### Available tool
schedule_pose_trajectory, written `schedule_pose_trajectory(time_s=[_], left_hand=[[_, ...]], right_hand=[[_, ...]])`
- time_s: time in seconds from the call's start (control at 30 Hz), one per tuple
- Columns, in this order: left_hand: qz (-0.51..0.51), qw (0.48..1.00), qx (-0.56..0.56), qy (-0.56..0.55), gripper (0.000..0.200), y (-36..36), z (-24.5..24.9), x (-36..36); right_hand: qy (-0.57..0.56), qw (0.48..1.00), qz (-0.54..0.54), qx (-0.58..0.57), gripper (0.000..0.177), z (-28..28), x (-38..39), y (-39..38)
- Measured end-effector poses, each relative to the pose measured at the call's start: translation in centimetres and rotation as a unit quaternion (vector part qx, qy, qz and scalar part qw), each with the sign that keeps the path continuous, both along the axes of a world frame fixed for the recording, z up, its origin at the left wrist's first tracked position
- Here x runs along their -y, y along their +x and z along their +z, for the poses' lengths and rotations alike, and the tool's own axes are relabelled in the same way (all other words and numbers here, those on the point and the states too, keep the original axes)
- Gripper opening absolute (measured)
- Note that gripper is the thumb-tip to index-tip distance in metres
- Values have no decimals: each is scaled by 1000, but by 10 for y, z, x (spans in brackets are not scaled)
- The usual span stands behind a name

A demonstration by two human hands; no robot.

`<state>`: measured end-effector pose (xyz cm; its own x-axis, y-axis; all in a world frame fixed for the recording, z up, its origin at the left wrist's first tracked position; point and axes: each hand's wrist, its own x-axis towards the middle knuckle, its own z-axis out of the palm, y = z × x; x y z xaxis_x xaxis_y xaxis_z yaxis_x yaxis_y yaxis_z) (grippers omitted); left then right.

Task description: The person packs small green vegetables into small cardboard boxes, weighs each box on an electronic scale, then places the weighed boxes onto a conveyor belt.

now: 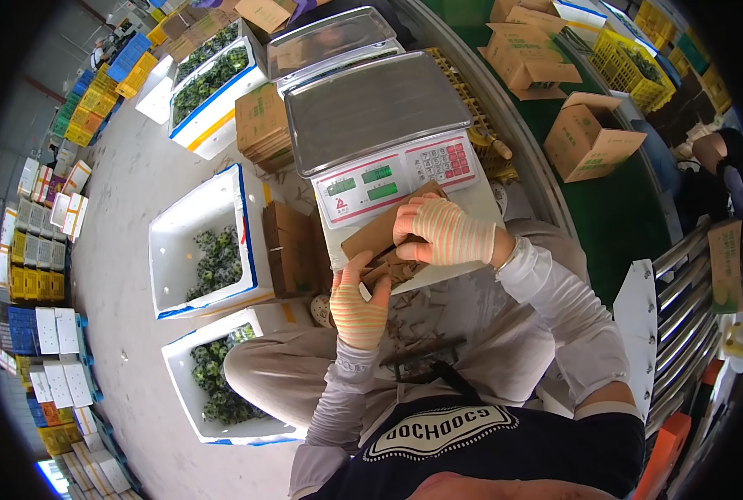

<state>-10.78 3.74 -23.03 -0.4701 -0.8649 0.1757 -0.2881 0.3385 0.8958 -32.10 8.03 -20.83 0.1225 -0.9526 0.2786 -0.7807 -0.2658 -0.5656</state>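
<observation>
Both hands wear striped knit gloves and work at a small brown cardboard box (373, 236) in front of the weighing scale (391, 185). My right hand (448, 231) has its fingers curled onto the cardboard near its right end. Lower left, my left hand (360, 307) holds the near left edge, thumb and forefinger on either side of a corner. Brown strips or flaps (401, 271) show between the hands; I cannot make out which. The scale's metal pan (377, 108) carries nothing, and its green displays are lit.
White foam boxes (165, 250) with dark green leafy produce (216, 265) stand on the floor to the left. Folded cartons (292, 250) lean beside the scale. A second scale (330, 42) stands behind. Open cartons (592, 137) sit on a green conveyor (613, 225) to the right.
</observation>
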Motion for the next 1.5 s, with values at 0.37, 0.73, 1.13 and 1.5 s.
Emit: schedule_pose_trajectory(time_s=[0.37,0.73,1.13,1.5], left_hand=[[-129,985,52,-106,30,0,4,16],[-75,986,-20,147,27,1,6,14],[-168,959,60,-222,28,2,8,9],[-138,978,26,-152,21,-1,21,19]], right_hand=[[-57,990,-48,-117,46,3,-15,21],[-56,994,-13,-96,32,1,-18,7],[-115,986,-25,-120,29,7,-35,19],[114,949,-148,254,59,11,-68,-92]])
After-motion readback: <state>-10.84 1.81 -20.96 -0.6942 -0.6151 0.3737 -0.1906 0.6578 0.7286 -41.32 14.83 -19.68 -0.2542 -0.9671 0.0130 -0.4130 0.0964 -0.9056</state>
